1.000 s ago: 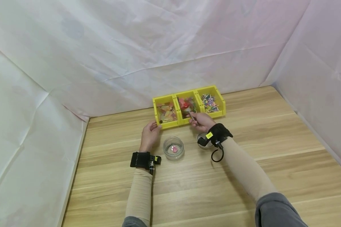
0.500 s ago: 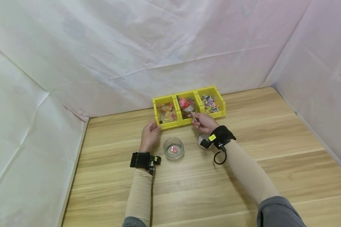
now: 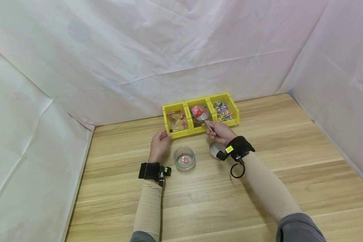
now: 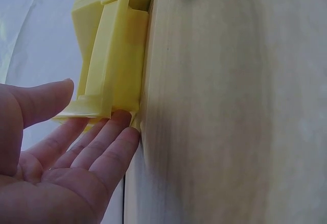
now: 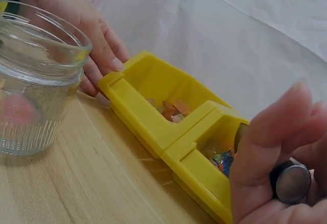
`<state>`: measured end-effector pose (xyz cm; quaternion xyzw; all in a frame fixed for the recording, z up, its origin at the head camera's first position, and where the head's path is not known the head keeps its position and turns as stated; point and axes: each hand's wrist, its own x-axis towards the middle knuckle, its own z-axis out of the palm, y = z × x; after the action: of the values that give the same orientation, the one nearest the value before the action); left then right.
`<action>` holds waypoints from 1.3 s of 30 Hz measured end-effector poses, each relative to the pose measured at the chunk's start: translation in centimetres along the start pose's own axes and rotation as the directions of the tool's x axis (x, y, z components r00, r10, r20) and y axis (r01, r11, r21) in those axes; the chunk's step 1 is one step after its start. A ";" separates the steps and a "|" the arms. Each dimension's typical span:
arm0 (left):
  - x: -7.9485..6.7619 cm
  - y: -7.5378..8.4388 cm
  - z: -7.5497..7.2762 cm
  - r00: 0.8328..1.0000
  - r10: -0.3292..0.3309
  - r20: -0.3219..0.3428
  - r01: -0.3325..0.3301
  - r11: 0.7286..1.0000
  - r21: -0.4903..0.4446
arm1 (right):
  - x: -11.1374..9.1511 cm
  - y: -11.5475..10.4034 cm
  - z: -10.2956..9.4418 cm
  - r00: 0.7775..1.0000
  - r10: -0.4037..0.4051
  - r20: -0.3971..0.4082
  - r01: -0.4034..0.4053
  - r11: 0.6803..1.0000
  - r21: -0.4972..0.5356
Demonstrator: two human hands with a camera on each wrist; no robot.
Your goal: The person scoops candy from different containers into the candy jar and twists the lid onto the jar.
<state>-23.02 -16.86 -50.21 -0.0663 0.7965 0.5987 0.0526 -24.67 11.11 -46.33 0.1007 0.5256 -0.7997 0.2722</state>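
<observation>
My right hand (image 3: 220,132) grips the handle of a metal scoop (image 3: 203,116) over the middle yellow bin (image 3: 196,130). A red wrapped candy (image 3: 198,112) appears in or beside the scoop's bowl. In the right wrist view, the round handle end (image 5: 292,182) sticks out between the curled fingers. My left hand (image 3: 159,146) touches the near left corner of the left yellow bin (image 3: 181,134); the left wrist view has its fingers (image 4: 110,150) extended against the bin's end, thumb apart. A glass jar (image 3: 184,166) with a pink candy (image 3: 185,159) stands between the hands.
Orange and yellow candies (image 3: 178,119) lie in the left bin. The right yellow bin (image 3: 236,117) holds small striped lollipops (image 3: 222,110). A round lid (image 3: 214,151) lies by my right wrist on the wooden table (image 3: 199,208). White sheeting (image 3: 139,50) rises behind the bins.
My right hand has drawn slightly back and right, lifting the scoop so that its bowl shows more plainly. The left hand and jar have stayed in place.
</observation>
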 end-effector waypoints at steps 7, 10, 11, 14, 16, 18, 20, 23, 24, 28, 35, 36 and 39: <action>0.4 -0.2 0.0 1.000 0.012 -0.001 -0.012 1.000 -0.002 | -0.3 -0.3 -0.3 1.000 0.017 -0.013 -0.016 1.000 0.007; 0.5 -0.2 0.0 1.000 0.011 -0.002 -0.011 1.000 -0.006 | -0.3 -0.3 -0.4 1.000 0.026 -0.018 -0.026 1.000 0.014; 0.6 -0.2 0.0 1.000 0.010 -0.002 -0.010 1.000 -0.008 | -0.3 -0.3 -0.5 0.999 0.028 -0.019 -0.028 0.999 0.018; 0.7 -0.2 0.0 1.000 0.007 -0.002 -0.007 1.000 -0.012 | -0.2 -0.1 -0.7 0.999 0.031 -0.016 -0.031 0.999 0.025; 0.7 -0.3 0.0 1.000 0.010 -0.001 -0.010 1.000 -0.010 | -0.1 -0.1 -0.9 1.000 0.030 -0.008 -0.029 0.999 0.032; 0.8 -0.3 0.0 1.000 0.013 0.001 -0.013 1.000 -0.010 | -0.1 0.0 -1.0 1.000 0.026 -0.003 -0.026 0.999 0.033; 0.9 -0.3 0.0 1.000 0.017 0.002 -0.017 1.000 -0.006 | 0.0 0.0 -1.1 1.000 0.020 0.004 -0.020 0.999 0.032; 1.0 -0.2 0.0 1.000 0.019 -0.001 -0.019 1.000 -0.001 | 0.0 0.0 -1.2 1.000 0.010 0.020 -0.011 0.999 0.030; 1.0 -0.2 0.1 1.000 0.019 -0.001 -0.019 1.000 0.000 | 0.0 0.0 -1.3 1.000 0.005 0.029 -0.006 1.000 0.029; 1.1 -0.2 0.1 1.000 0.021 0.001 -0.021 1.000 0.003 | -0.4 -0.1 -1.4 0.999 -0.016 0.051 0.016 1.000 0.017; 1.3 -0.3 0.1 1.000 0.028 0.004 -0.028 1.000 -0.002 | -1.4 -0.2 -1.6 0.998 -0.027 0.063 0.027 1.000 -0.002; 1.3 -0.3 0.1 1.000 0.027 0.001 -0.027 1.000 -0.002 | -1.5 -0.3 -1.7 0.998 -0.024 0.063 0.024 1.000 -0.002; 1.3 -0.3 0.1 1.000 0.022 -0.003 -0.022 1.000 -0.002 | -1.6 -0.3 -1.8 0.998 -0.021 0.066 0.021 1.000 -0.007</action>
<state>-24.25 -16.87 -50.72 -0.0586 0.7966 0.6000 0.0449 -23.71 13.33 -46.08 0.0678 0.5206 -0.8032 0.2814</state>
